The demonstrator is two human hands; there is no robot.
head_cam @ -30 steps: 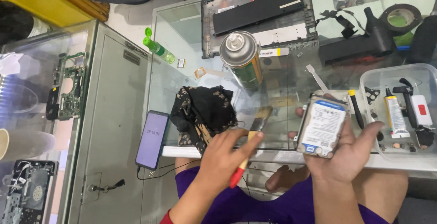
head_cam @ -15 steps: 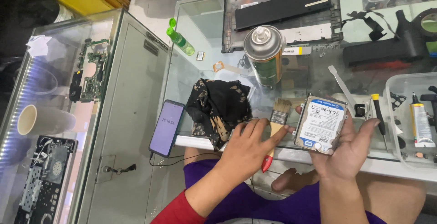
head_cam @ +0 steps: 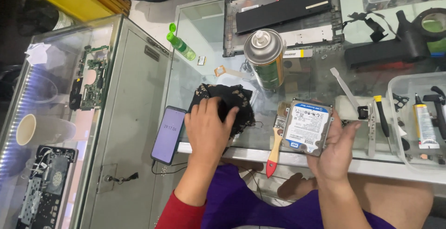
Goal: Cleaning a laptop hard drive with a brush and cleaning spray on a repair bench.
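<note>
My right hand (head_cam: 335,151) holds a small hard drive (head_cam: 307,126) with a white label, tilted up over the glass table's front edge. My left hand (head_cam: 209,127) rests flat on a crumpled black patterned cloth (head_cam: 232,99) on the glass, fingers spread over it. A paintbrush with a wooden and red handle (head_cam: 274,149) lies on the glass between my hands, its handle sticking out past the edge. Neither hand touches the brush.
A phone (head_cam: 168,134) with a lit screen lies left of the cloth. A spray can (head_cam: 265,61) stands behind, near a laptop base (head_cam: 283,17). At right are a clear tool tray (head_cam: 420,117), a screwdriver (head_cam: 383,122) and a pry tool (head_cam: 345,88). A glass cabinet (head_cam: 60,117) stands left.
My left hand has let go of the paintbrush and moved left onto the black cloth. The brush now lies on the glass. The hard drive stays in my right hand.
</note>
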